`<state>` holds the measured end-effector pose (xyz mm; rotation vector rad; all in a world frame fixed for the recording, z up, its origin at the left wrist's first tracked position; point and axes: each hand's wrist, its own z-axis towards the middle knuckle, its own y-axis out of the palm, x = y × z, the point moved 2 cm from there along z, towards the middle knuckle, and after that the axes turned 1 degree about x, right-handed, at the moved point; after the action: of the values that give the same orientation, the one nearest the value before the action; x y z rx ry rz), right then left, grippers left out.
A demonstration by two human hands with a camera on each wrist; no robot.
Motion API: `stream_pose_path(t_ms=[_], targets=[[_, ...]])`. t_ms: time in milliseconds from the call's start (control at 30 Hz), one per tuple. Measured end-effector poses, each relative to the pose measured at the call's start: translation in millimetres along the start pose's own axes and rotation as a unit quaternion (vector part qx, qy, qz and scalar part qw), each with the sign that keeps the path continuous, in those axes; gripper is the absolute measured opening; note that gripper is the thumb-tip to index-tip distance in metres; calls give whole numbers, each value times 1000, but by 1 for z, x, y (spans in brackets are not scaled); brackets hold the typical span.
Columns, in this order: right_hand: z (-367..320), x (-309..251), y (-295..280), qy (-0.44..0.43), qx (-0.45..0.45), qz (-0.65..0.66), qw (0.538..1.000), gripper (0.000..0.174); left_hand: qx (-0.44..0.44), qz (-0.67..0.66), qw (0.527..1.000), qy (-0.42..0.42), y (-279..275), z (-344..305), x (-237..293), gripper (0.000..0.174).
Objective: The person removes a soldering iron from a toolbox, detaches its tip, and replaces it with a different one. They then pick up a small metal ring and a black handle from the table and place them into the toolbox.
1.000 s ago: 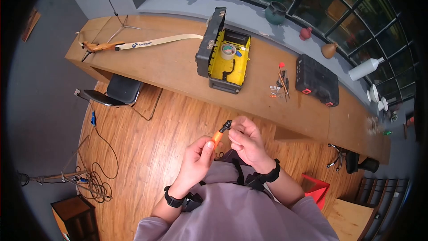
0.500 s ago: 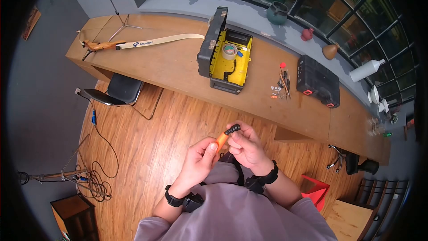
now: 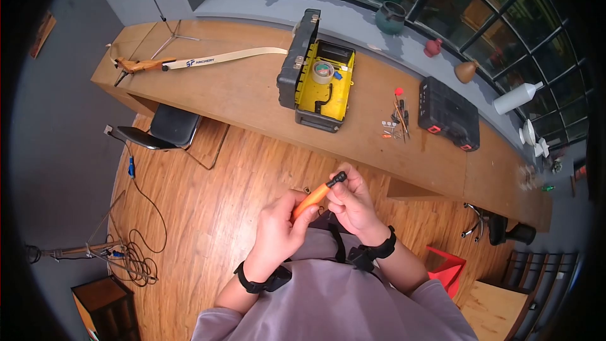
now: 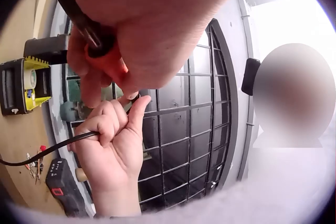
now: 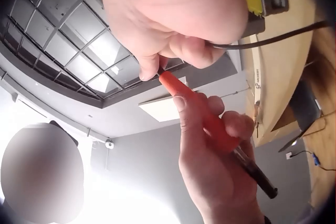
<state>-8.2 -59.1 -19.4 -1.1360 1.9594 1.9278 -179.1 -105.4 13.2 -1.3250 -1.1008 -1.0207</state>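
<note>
An orange-handled tool (image 3: pixel 310 202) lies in the left hand (image 3: pixel 275 230), whose fingers and thumb wrap around the handle. The right hand (image 3: pixel 358 209) pinches the tool's black end (image 3: pixel 338 179) at its upper right. In the right wrist view, a dark metal rod (image 5: pixel 255 171) sticks out of the lower end of the orange handle (image 5: pixel 212 124). A black cord (image 4: pixel 50 151) runs from between the curled fingers of the right hand (image 4: pixel 113 148) in the left wrist view. The exact point where the fingertips meet the tool is partly hidden.
On the long table (image 3: pixel 240 107) stand an open black and yellow toolbox (image 3: pixel 312 123), a black case (image 3: pixel 449 113), small loose tools (image 3: pixel 401 120), a bow (image 3: pixel 227 57) and a stand (image 3: pixel 165 19). A black chair (image 3: pixel 173 127) stands beside it; cables (image 3: pixel 136 265) lie on the floor.
The tool's black end has moved to the right with the right fingers. More of the orange handle shows, and the left hand now holds it lower down, with its thumb shifted.
</note>
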Motion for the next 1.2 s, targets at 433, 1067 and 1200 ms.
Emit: stream_pose_path(t_ms=[433,1067,1200], targets=[[-1,-14,12,82,-20,-136,987,21,-126,-181,964,-152,-12,-6,-5,19],[0,-19,15,84,-82,-61,991,27,-110,-80,986,-95,-4,-9,-3,26],[0,-24,22,98,-100,-107,984,26,-154,-134,971,-121,-10,-9,-1,33]])
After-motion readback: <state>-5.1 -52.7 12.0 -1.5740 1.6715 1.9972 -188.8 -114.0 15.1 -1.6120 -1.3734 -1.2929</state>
